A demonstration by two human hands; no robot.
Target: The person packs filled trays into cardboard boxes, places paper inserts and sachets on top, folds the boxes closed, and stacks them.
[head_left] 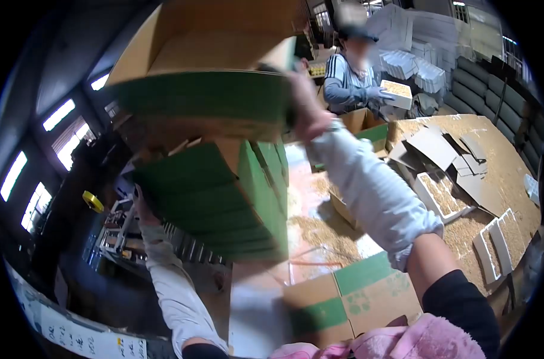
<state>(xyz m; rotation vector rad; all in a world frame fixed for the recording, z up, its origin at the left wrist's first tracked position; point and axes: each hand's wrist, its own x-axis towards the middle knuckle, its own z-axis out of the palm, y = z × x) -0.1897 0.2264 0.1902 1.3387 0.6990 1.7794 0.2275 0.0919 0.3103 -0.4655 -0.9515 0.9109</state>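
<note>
Up goes the view to a cardboard carton [206, 99], and the right hand [308, 110] has it, grasping its right end, blurred just where the fingers meet the board. Smooth, stiff corrugated stuff, this: straight-edged, boxy, bare tan inside, with a broad dark green band across the near wall and a tan strip below. It's open, the inner walls showing above the green, and its long axis runs left to right, close to level, with that green wall facing the wearer.

Just below the grip's carton, a stack of green cartons [206, 197], tan along the edges, leans at a slant. The left hand [145, 208] is against its left side; whether those fingers are clenched, I can't tell.

Below the right forearm, a tan-and-green carton [355, 296] lies near the wearer, beside scattered tan granules [323, 236]. Right of the grip, past the pale, wrinkled sleeve, white trays [442, 194] sit among loose grey card sheets [433, 146]. Beyond the grip, a co-worker [346, 81] holds a white box [396, 94] of tan pieces.
</note>
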